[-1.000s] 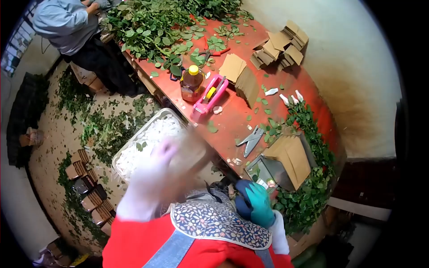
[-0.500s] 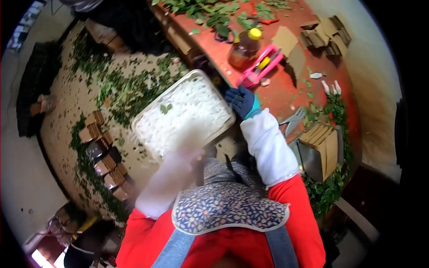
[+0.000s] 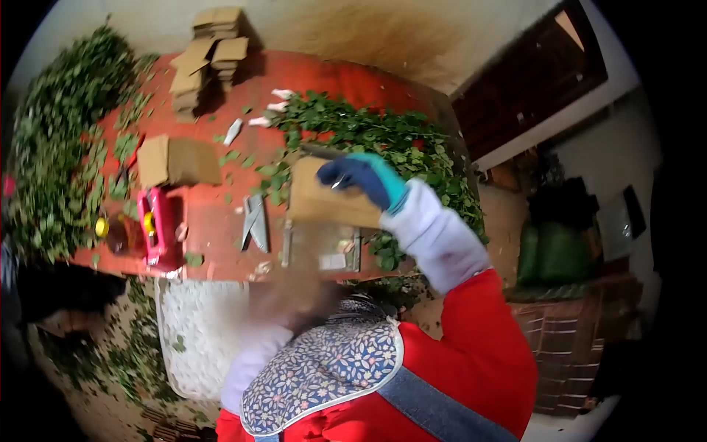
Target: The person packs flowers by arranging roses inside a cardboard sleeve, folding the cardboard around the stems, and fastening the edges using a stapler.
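Observation:
My right hand (image 3: 362, 180), in a navy and teal glove, is over the brown cardboard (image 3: 313, 193) in a metal holder (image 3: 356, 250). Its fingers are curled together, and a small shiny bit shows at the fingertips, too small to name. My left hand (image 3: 294, 295) is a smear of motion between the white-filled tray (image 3: 163, 346) and the holder; its fingers and anything in them cannot be made out. A grey stapler-like tool (image 3: 255, 225) lies left of the holder.
Leafy stems (image 3: 383, 132) with white-wrapped heads lie behind the holder. On the red table (image 3: 317, 77) are cardboard stacks (image 3: 177, 162), a pink tape dispenser (image 3: 163, 228), a yellow-capped bottle (image 3: 121, 234) and a leaf heap (image 3: 59, 147). Dark clothing of a person (image 3: 59, 295) shows at left.
The view has swung right toward the holder. My right hand has gone from the table edge by the tray to above the cardboard, its fingers now curled. My left hand stays blurred.

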Tool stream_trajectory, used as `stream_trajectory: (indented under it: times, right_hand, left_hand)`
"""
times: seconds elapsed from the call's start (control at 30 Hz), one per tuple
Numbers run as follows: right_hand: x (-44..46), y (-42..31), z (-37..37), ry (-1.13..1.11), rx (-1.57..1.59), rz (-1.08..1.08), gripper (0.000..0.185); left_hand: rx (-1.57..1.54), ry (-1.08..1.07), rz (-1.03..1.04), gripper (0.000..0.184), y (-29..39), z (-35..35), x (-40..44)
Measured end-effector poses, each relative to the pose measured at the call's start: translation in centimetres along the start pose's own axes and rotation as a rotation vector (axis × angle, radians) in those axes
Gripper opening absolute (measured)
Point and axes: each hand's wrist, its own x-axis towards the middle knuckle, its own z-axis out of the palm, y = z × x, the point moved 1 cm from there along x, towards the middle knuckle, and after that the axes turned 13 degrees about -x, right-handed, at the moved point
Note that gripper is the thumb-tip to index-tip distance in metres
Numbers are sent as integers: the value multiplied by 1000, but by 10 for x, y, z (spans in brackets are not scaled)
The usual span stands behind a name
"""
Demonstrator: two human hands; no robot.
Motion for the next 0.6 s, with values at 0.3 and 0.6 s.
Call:
stream_trajectory:
  times: [0.3,0.6]
  right_hand:
    - [4,235,-176,-187,26,215,23]
    - [37,363,-118,-566,-697,-443,25]
  left_hand:
    - [-4,27,-72,17,72,256,121]
    - [-230,133,-131,12,22,280,115]
